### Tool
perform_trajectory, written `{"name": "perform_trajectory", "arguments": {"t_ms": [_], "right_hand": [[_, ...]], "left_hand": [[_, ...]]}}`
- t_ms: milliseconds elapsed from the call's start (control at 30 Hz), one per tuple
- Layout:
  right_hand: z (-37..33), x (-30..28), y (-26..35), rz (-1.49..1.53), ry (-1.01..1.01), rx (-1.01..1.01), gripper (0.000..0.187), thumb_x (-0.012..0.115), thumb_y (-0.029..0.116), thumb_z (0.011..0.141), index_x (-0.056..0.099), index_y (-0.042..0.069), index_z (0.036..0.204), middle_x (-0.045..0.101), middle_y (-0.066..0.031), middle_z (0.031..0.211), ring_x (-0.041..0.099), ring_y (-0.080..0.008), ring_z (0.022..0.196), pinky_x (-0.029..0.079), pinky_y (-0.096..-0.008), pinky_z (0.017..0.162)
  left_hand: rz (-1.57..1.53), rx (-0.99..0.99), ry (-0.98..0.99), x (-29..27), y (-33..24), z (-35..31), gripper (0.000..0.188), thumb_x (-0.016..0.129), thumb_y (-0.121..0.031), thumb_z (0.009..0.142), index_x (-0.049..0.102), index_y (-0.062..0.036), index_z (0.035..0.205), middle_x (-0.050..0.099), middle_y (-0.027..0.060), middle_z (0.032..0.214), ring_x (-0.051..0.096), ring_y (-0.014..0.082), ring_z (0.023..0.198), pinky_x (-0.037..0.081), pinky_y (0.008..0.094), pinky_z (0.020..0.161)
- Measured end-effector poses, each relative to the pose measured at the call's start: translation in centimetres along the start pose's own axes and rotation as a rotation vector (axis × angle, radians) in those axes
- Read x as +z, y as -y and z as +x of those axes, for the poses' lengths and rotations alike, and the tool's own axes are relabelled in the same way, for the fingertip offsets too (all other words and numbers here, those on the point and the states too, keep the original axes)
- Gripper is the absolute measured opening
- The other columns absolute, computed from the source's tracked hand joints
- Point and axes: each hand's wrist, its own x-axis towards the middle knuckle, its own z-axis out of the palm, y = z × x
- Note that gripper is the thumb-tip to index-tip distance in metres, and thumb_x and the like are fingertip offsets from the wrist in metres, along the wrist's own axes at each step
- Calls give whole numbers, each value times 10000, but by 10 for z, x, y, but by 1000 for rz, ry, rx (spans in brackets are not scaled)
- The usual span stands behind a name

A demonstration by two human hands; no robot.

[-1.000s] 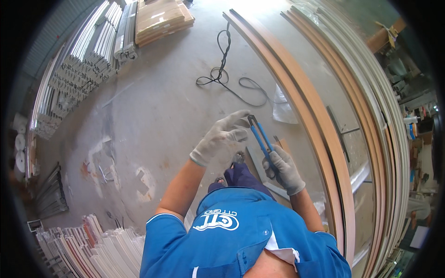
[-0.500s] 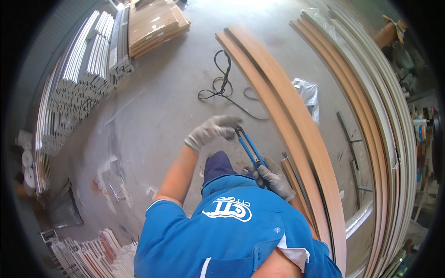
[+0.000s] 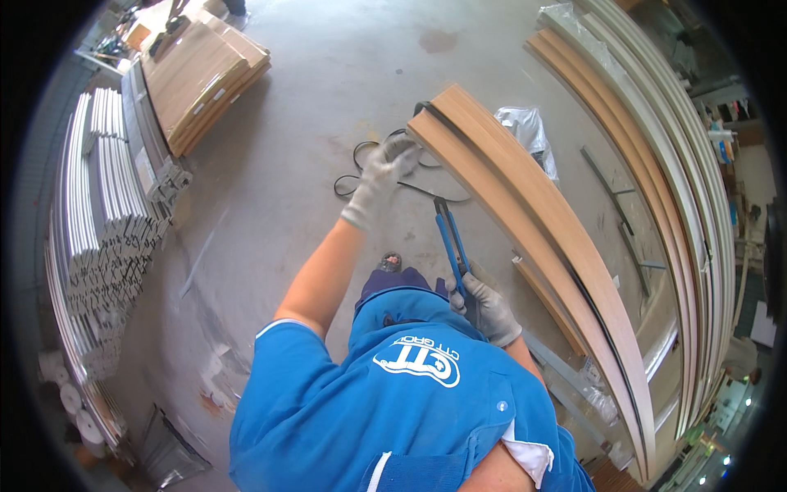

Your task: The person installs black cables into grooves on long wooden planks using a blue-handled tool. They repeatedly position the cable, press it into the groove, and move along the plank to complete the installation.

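Observation:
My left hand [image 3: 379, 182], in a light grey glove, reaches forward over a loosely coiled black strap [image 3: 345, 187] on the floor. Motion smears its fingers, so I cannot tell whether they grip anything. Close to my body on the right, my right hand [image 3: 485, 310], also gloved, is closed round a long blue tool [image 3: 453, 244] with two parallel bars and a dark tip. The tip points forward. To the right of both hands lie long wood-coloured panels [image 3: 525, 189], with a dark band at their far end.
Grey and white metal profiles [image 3: 102, 197] are stacked at the left, beside brown flat boards [image 3: 205, 74]. More long profiles [image 3: 656, 164] curve along the right. A silvery plastic sheet [image 3: 525, 135] and thin dark bars [image 3: 611, 193] lie on the floor between them.
My left hand has moved forward, away from the tool's tip and toward the black strap. My right hand still holds the blue tool. The whole view has shifted.

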Motion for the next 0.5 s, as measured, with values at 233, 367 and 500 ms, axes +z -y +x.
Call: {"name": "perform_trajectory", "arguments": {"t_ms": [233, 367, 500], "right_hand": [[13, 42, 1, -75, -90, 9, 331, 540, 311, 1075, 549, 73, 1305, 604, -19, 912, 511, -71, 662, 413, -202, 557], [15, 52, -3, -173, -127, 68, 387, 549, 335, 1071, 543, 56, 1340, 626, -27, 899, 558, -79, 671, 433, -206, 558], [16, 59, -7, -17, 51, 42, 539, 540, 375, 1063, 463, -1, 1441, 665, -104, 998, 647, -148, 798, 518, -269, 689]], "left_hand": [[-666, -229, 498, 3, 21, -64, 438, 692, -279, 988, 587, 0, 1309, 715, 147, 1149, 688, 318, 1087, 551, 460, 964], [-630, -206, 537, -10, 16, -63, 450, 690, -318, 986, 584, -5, 1292, 719, 151, 1130, 689, 328, 1081, 561, 464, 944], [-663, -231, 533, -19, 16, -66, 490, 683, -367, 984, 560, -12, 1297, 717, 134, 1101, 694, 313, 1049, 577, 441, 905]]}}
